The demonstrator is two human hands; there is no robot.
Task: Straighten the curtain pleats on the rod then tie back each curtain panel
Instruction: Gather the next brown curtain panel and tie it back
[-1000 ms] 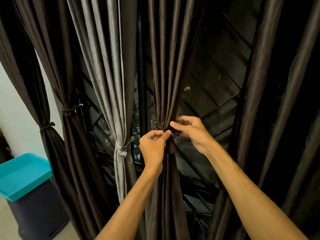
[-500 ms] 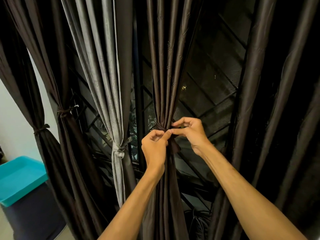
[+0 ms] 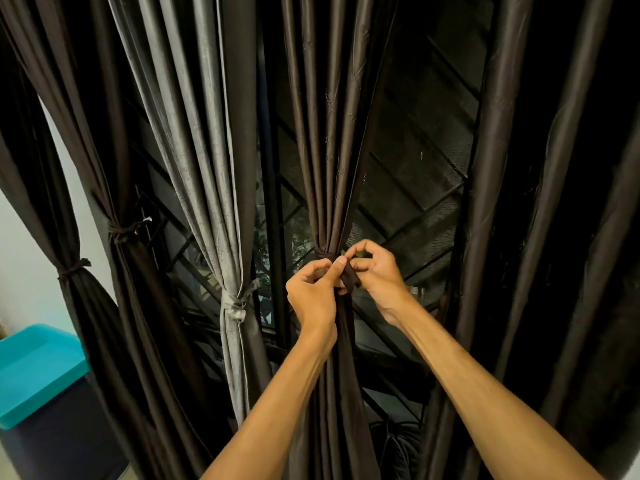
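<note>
Though still on tie, right hand more curled.

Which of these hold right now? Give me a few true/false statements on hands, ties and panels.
1. The left hand and the right hand both pinch the dark tie band round the middle brown panel. True.
2. The grey panel hangs untied. False: a grey tie is knotted round it.
3. The far-left brown panel and the brown panel beside it are both tied. True.
4. The teal tray sits at lower right. False: it is at lower left.
</note>
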